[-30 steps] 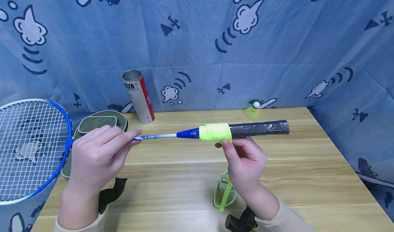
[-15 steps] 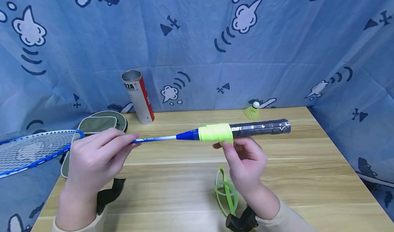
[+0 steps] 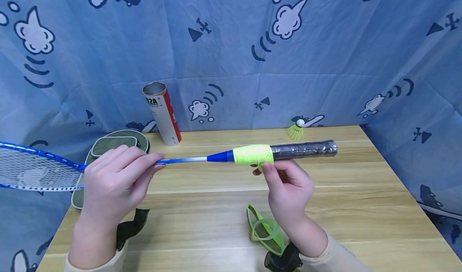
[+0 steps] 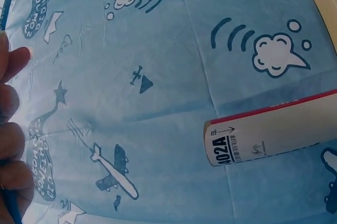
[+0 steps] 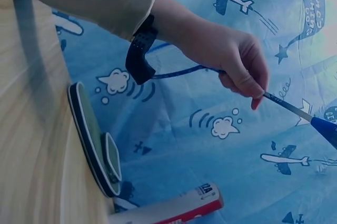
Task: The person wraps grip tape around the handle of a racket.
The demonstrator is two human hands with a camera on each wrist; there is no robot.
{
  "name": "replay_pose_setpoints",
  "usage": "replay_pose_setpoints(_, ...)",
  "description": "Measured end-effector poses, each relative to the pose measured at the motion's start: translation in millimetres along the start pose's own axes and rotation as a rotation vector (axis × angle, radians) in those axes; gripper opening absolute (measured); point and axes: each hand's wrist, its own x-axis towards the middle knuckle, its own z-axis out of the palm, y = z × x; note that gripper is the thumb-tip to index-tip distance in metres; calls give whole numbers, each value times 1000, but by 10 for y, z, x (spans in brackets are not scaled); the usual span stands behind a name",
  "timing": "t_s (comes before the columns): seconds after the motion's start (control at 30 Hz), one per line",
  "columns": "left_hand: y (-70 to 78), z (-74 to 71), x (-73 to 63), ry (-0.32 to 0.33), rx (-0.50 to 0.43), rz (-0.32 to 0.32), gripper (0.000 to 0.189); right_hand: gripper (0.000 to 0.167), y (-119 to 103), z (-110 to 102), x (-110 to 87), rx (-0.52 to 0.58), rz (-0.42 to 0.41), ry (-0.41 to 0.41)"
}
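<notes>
A blue cloth (image 3: 223, 43) hangs behind a wooden table (image 3: 353, 212) and along its right side, creased in long lines and printed with white puffs, dark curved strokes, triangles and little planes, plus stars and lettering in the wrist views. The tabletop is pale, with straight grain running from side to side, and a soft sheen of light lies on its near middle. Beyond its right edge, a whitish strip (image 3: 442, 213) crosses the cloth low down.

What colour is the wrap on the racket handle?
The wrap is bright yellow-green; the head view shows it best.
</notes>
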Motion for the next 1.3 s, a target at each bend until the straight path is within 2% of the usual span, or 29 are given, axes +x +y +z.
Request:
replay_pose_setpoints(0.2,-7,-8,1,-7,-23,13,40,24,-8,10,9,19,8,-18)
replay_pose_setpoints(0.3,-10,-14,2,-11,-40,8,40,25,-6,16,5,36,13,7)
replay_pose_setpoints(0.57,-19,-22,-3,-25,-44,-2,37,27,-3,16,3,-10,17,63)
replay_pose_setpoints(0.87,-9,3,18,10,-50,12,35,25,-24,7,26,48,21,6)
replay_pose_setpoints(1.03,6,-15,11,-2,1,-27,36,24,-22,11,26,53,14,30)
replay_pose_setpoints(1.2,16,-19,3,24,16,-101,14,15,-31,6,28,62,42,87)
replay_pose_setpoints(1.3,26,-9,5,61,9,-116,8,11,-43,4,33,60,61,103)
